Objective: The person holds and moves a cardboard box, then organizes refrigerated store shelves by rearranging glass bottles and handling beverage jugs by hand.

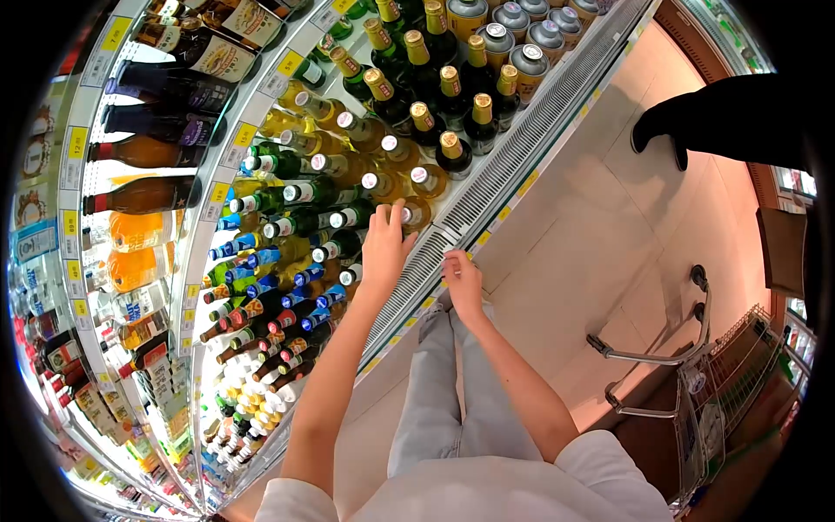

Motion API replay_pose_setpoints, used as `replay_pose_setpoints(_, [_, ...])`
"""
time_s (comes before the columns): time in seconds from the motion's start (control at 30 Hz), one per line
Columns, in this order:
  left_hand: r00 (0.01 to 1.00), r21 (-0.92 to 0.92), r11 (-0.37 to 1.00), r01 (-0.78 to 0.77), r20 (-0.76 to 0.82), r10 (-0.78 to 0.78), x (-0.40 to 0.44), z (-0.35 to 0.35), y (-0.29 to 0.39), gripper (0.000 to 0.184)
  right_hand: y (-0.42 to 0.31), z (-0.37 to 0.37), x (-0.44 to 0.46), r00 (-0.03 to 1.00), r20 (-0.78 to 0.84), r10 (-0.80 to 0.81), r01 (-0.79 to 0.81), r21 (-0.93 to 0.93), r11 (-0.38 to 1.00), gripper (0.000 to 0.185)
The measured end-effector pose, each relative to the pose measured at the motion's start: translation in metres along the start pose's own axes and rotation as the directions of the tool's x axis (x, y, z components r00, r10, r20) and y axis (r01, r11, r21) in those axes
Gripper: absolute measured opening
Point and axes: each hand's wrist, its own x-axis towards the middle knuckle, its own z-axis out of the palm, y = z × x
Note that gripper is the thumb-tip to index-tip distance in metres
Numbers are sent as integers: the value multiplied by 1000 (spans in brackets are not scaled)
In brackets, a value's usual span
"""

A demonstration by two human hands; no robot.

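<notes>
My left hand [384, 246] reaches over the lowest shelf, its fingers on or beside the cap of a pale yellow bottle [417, 211] at the front of the row. Its fingers are partly spread, and whether they grip the bottle is hard to see. More clear bottles with pale caps [381, 183] stand just behind. Green bottles [348, 216] are to the left of the hand. Near the shelf's front edge [470, 233] is my right hand [462, 277], its fingers curled together; what they hold, if anything, is too small to tell.
Dark bottles with gold caps [452, 148] and cans [529, 65] stand further along the shelf. Upper shelves hold bottles [148, 193] above yellow price tags [71, 222]. A person's dark-clothed leg [722, 117] is at the right, above a wire shopping cart [696, 391].
</notes>
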Motion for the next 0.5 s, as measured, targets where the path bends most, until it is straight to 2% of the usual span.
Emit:
replay_pose_setpoints(0.07, [1000,2,1000,-2,15,2,4,9,0,49,-2,-4,-3,1000,5,-11,12,-20,1000,14])
replay_pose_setpoints(0.1, [992,47,994,-95,-80,98,6,16,-2,43,-1,-5,-3,1000,0,-7,7,-35,999,16])
replay_pose_setpoints(0.13, [992,45,994,-96,-78,99,8,22,-4,43,0,-6,-4,1000,-6,-4,3,-51,999,17])
replay_pose_setpoints(0.2, [998,11,998,59,20,-60,11,32,-5,35,1,-10,-7,1000,-9,-2,2,-65,998,16])
replay_pose_setpoints(0.23, [999,0,999,43,-10,-43,12,33,-6,26,1,-10,-9,1000,-11,7,-7,-27,1000,15])
replay_pose_setpoints(0.27, [999,0,999,37,-21,-37,12,35,-6,25,2,-12,-11,999,-2,40,-40,-36,999,15])
replay_pose_setpoints(0.33, [998,12,997,70,2,-70,12,32,-3,24,3,-12,-15,1000,-12,12,-13,-50,999,15])
replay_pose_setpoints(0.4, [998,7,999,34,-49,-34,8,36,-3,22,7,-13,-21,1000,-20,-15,15,-20,1000,15])
replay_pose_setpoints(0.5, [992,8,995,103,-72,-102,13,35,-2,23,7,-12,-21,1000,-6,14,-15,-49,999,13])
